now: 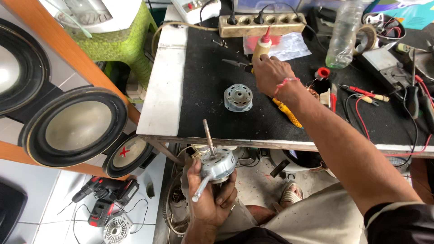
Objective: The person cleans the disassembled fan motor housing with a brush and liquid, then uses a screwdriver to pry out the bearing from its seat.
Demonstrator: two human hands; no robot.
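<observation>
The left hand point(209, 199) grips a silver motor point(218, 165) with its shaft pointing up, below the tabletop's point(212, 86) front edge. The right hand point(269, 72) reaches over the middle of the tabletop, fingers wrapped round a small bottle point(262, 46) with a red tip. A motor cover point(238, 97) lies just beside it, toward the front edge.

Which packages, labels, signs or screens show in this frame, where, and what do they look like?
Clear plastic packet: flat on the black mat behind the right hand, pink and white print.
Clear plastic bottle: upright at the bench's back right, no label visible.
Speaker cone sticker: lower left, red cross shape.
No screens visible.
</observation>
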